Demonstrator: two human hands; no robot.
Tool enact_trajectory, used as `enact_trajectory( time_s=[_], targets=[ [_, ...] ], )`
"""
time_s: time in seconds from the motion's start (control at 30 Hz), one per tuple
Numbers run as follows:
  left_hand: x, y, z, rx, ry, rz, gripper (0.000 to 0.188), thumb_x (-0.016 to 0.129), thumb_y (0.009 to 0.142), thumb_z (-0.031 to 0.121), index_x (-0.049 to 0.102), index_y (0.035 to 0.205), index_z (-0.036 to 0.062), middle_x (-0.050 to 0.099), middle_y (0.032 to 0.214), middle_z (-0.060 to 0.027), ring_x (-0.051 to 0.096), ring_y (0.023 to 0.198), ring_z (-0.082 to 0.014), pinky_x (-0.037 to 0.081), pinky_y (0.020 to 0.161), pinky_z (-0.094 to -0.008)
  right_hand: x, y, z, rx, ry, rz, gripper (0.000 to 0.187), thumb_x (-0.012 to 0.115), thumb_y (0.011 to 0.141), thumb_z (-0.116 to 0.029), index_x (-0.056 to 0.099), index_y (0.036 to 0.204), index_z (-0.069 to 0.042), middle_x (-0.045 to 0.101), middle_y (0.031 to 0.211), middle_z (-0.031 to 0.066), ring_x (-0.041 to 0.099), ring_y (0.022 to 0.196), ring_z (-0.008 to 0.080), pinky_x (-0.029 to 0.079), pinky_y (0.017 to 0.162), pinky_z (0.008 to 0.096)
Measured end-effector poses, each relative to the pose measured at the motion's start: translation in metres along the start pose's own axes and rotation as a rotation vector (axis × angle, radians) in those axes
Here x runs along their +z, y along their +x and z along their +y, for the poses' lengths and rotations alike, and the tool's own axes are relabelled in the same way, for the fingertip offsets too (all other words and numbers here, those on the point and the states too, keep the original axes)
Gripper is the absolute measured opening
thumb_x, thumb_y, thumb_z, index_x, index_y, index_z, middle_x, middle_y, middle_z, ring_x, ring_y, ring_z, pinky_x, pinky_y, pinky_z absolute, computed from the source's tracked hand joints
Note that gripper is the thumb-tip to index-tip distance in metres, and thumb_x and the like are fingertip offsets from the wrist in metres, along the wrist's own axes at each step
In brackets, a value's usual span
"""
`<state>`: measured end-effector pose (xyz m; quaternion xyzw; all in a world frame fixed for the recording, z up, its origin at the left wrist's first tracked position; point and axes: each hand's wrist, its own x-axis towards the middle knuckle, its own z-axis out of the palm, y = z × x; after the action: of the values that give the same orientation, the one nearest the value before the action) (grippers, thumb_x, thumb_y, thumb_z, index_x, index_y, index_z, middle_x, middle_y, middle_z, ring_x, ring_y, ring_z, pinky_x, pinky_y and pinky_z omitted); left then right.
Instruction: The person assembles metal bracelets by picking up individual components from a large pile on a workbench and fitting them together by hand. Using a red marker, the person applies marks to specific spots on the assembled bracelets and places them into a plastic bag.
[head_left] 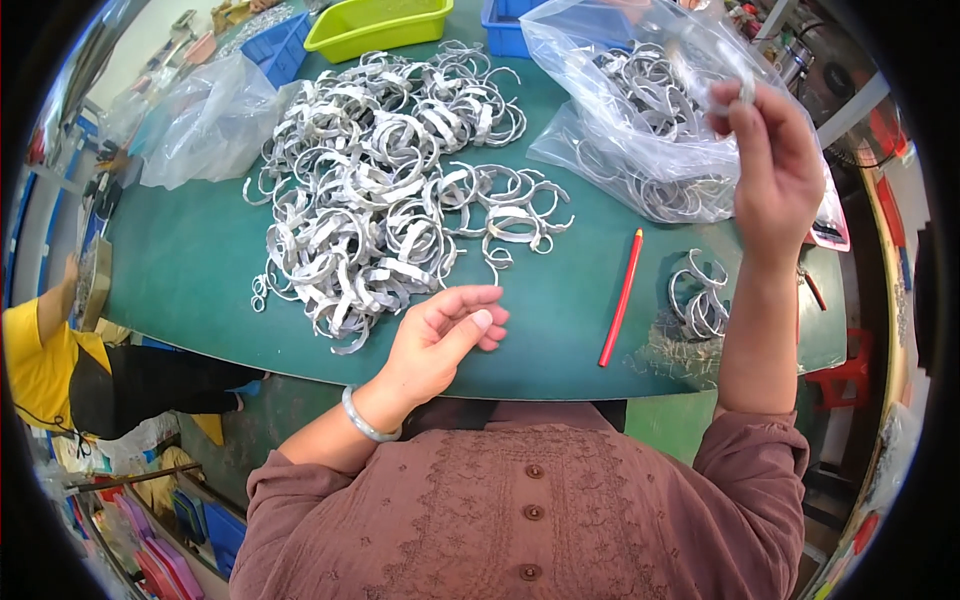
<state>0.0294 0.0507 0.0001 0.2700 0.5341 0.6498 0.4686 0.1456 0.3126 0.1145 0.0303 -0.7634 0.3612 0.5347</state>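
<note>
A large heap of silvery-white, C-shaped bangles [375, 180] covers the middle left of the green table. My left hand [435, 340] is at the heap's near edge, fingers loosely stretched with nothing in them, and a pale bangle circles that wrist. Raised at the upper right, my right hand [780, 160] pinches a whitish piece, apparently a bangle [746, 82], blurred by motion. Behind that hand lies a clear plastic bag [560, 60] with more bangles [650, 95] inside. A few loose bangles [700, 295] rest near my right forearm.
A red pencil [621, 298] lies on the green table [560, 320] between the heap and the loose bangles. At the back stand a lime-green tray [380, 28] and a blue bin [275, 50], beside a crumpled clear bag [205, 125]. A person in yellow [50, 340] is at the left.
</note>
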Motion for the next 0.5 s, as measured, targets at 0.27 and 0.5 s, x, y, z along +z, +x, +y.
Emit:
enact_trajectory(
  time_s=[0.27, 0.5],
  targets=[
    [-0.005, -0.013, -0.005, 0.038, 0.042, 0.041, 0.024, 0.046, 0.088, 0.006, 0.052, 0.109, -0.0025, 0.059, 0.093, -0.0096, 0.057, 0.079, -0.0139, 0.047, 0.071, -0.0262, -0.007, 0.009, 0.012, -0.117, -0.828, -0.159, 0.024, 0.062, 0.075, -0.009, 0.058, 0.099, -0.005, 0.06, 0.091, 0.0088, 0.057, 0.082, 0.0239, 0.045, 0.073, 0.0304],
    [-0.009, -0.014, -0.004, 0.04, 0.043, 0.018, 0.023, 0.046, 0.088, 0.006, 0.052, 0.108, -0.0025, 0.059, 0.092, -0.0096, 0.057, 0.078, -0.0134, 0.047, 0.071, -0.0258, 0.066, -0.048, 0.016, 0.048, -0.492, -0.618, 0.02, 0.06, 0.075, -0.014, 0.058, 0.091, -0.003, 0.058, 0.084, 0.013, 0.055, 0.08, 0.0302, 0.044, 0.071, 0.0385]
  ],
)
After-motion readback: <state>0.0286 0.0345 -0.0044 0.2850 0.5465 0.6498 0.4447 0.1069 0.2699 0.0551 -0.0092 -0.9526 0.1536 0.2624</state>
